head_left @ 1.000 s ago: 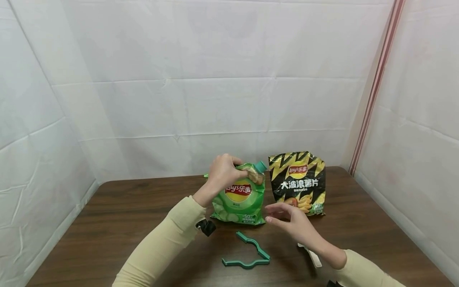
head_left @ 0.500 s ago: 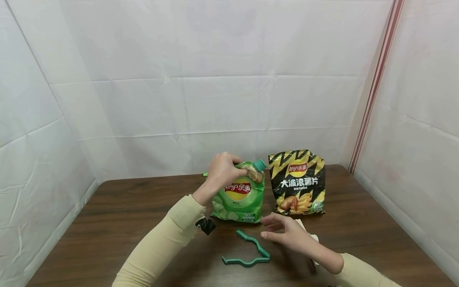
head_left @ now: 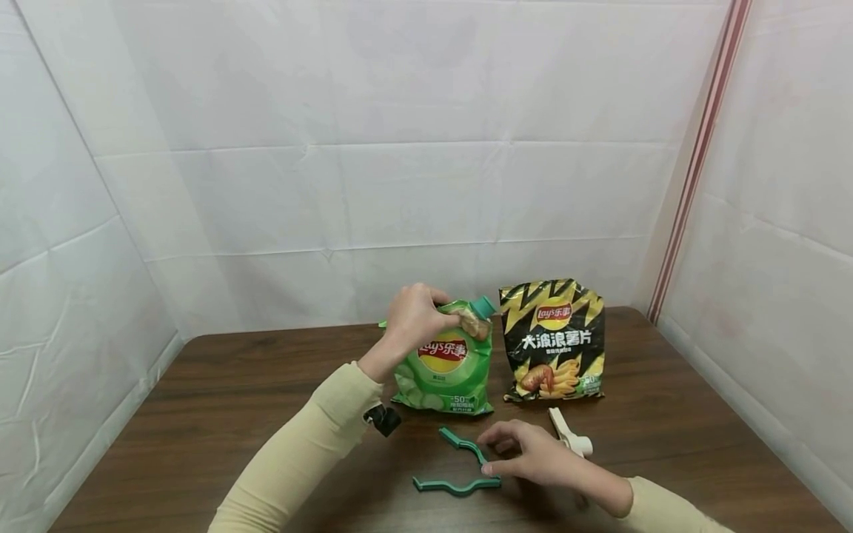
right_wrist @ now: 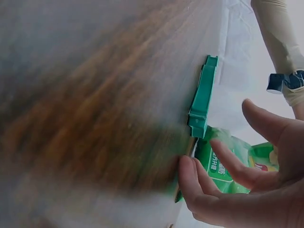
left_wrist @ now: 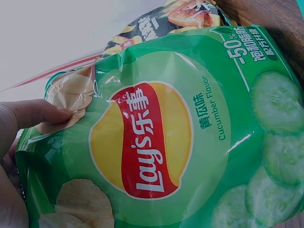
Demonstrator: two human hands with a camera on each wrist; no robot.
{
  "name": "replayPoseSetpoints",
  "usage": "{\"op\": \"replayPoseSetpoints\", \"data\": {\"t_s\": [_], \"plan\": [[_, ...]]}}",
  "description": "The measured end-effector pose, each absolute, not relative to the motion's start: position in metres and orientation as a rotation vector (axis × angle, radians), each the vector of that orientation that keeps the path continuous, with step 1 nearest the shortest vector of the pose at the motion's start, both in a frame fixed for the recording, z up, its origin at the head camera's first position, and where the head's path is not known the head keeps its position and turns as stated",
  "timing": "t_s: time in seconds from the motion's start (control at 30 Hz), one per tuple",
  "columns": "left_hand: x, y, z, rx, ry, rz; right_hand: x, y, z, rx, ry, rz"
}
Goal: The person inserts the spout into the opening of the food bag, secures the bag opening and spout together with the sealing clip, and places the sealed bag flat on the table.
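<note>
My left hand point(head_left: 415, 320) pinches the upper edge of a green Lay's potato chip bag point(head_left: 443, 379), thumb in front, in the head view. The bag point(left_wrist: 204, 142) stands upright and reads Cucumber Flavor in the left wrist view. A teal spout point(head_left: 483, 307) pokes out at its top right corner. On the table before it lies a green bag clip point(head_left: 460, 488), its two arms spread apart. My right hand point(head_left: 533, 453) is over the clip's hinge end, fingers and thumb apart. Whether it touches the clip point(right_wrist: 202, 97) cannot be told.
A black and yellow Lay's chip bag point(head_left: 553, 340) stands right of the green one. Behind my right wrist lies a white clip with a round spout point(head_left: 574, 440), partly hidden. The brown wooden table point(head_left: 266, 414) meets white sheeting point(head_left: 413, 185) at the back.
My right hand has moved down and toward me, from beside the green bag's lower corner to the green clip. More of the white clip shows. The left hand keeps its hold.
</note>
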State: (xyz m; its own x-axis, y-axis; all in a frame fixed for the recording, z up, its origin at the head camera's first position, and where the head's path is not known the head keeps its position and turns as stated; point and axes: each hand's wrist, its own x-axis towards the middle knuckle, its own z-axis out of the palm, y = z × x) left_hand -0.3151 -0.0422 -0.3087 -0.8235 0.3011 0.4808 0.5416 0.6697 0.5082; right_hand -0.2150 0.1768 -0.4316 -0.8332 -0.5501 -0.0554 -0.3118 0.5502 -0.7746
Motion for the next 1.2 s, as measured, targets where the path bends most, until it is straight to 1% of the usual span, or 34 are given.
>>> {"op": "replayPoseSetpoints", "data": {"t_s": [0.53,1.2], "plan": [[-0.3151,-0.0406,-0.3085,-0.658,-2.536,-0.933,-0.2119,0.1758,-0.4329,-0.903,2.498,-1.021],[-0.3162,-0.0385,-0.3071,-0.612,-2.584,-0.955,-0.2149,0.1764,-0.4324,-0.867,2.573,-1.003]]}}
